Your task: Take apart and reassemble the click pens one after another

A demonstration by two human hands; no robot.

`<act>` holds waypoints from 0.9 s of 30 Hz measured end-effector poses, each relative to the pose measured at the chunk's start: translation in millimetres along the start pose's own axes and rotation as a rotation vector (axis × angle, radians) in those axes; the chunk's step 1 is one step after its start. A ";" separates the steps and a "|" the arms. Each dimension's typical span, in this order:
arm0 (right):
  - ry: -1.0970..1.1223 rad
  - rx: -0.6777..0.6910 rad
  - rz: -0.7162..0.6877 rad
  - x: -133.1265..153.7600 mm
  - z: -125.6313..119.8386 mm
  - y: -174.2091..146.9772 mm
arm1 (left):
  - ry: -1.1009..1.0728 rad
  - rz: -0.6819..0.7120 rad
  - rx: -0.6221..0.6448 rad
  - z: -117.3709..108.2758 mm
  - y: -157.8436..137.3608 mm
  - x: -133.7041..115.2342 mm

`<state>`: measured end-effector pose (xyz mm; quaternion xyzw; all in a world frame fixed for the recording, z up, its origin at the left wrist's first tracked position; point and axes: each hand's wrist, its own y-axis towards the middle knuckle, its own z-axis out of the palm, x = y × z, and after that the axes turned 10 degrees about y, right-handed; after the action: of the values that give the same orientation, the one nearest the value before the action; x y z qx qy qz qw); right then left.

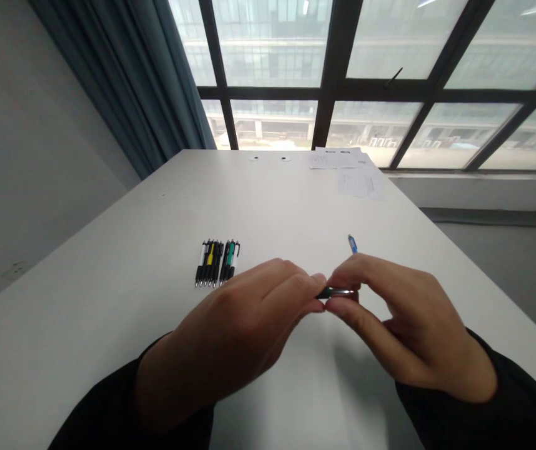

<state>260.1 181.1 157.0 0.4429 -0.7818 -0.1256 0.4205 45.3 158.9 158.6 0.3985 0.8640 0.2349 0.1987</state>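
Note:
Both of my hands meet over the table around one pen, which lies level and shows a dark part and a shiny silver part. My left hand is closed on the pen's left part and hides most of it. The fingers and thumb of my right hand pinch the silver part on the right. Beyond my left hand, several pens lie side by side in a row, mostly black, with white, yellow and green among them. A blue pen lies just past my right hand, its near end hidden by the fingers.
The white table stretches away toward the window. Sheets of paper lie at its far right corner. Two round cable holes sit near the far edge. A blue-grey curtain hangs at the left.

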 end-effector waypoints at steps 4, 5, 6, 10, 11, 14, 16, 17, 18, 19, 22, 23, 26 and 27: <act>-0.020 0.015 0.002 -0.1 1.8 -0.6 | 0.017 0.010 -0.040 -1.0 0.3 -0.1; 0.003 0.008 0.002 0.1 2.0 -0.8 | 0.034 0.010 -0.057 -1.2 0.2 0.1; 0.024 -0.003 0.004 0.4 2.1 -0.9 | 0.051 0.011 -0.070 -1.2 0.1 0.3; -0.047 -0.041 0.003 2.2 4.4 -1.2 | 0.098 0.021 -0.088 -1.2 0.3 0.6; -0.092 -0.039 -0.003 2.2 5.7 -1.3 | 0.106 0.028 -0.095 -1.2 0.6 0.4; -0.168 -0.022 -0.019 0.4 9.4 -1.3 | 0.141 0.037 -0.128 -1.6 1.5 -0.5; -0.153 -0.033 -0.023 -0.8 9.9 -1.5 | 0.165 0.016 -0.144 -2.0 1.9 -0.8; -0.131 -0.048 -0.024 -1.1 9.7 -1.8 | 0.171 0.004 -0.148 -2.2 1.9 -0.8; -0.114 -0.067 -0.023 -1.2 9.2 -2.2 | 0.172 -0.004 -0.149 -2.3 2.0 -0.7; -0.108 -0.083 -0.021 -1.1 8.9 -2.6 | 0.170 -0.008 -0.150 -2.3 2.0 -0.7; -0.165 -0.080 -0.007 -0.9 9.9 -3.8 | 0.176 -0.010 -0.152 -2.2 1.9 -1.4; -0.190 -0.070 -0.007 -1.1 11.0 -3.9 | 0.184 -0.012 -0.152 -2.2 1.8 -1.8; -0.157 -0.031 0.001 -1.6 15.0 -3.1 | 0.210 -0.006 -0.171 -2.8 0.7 -2.7; -0.102 -0.016 0.024 -1.6 16.2 -2.7 | 0.220 0.009 -0.185 -3.0 0.1 -2.8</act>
<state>249.6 178.0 144.6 0.4230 -0.8064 -0.1493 0.3852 45.4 156.0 161.5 0.3542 0.8534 0.3569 0.1376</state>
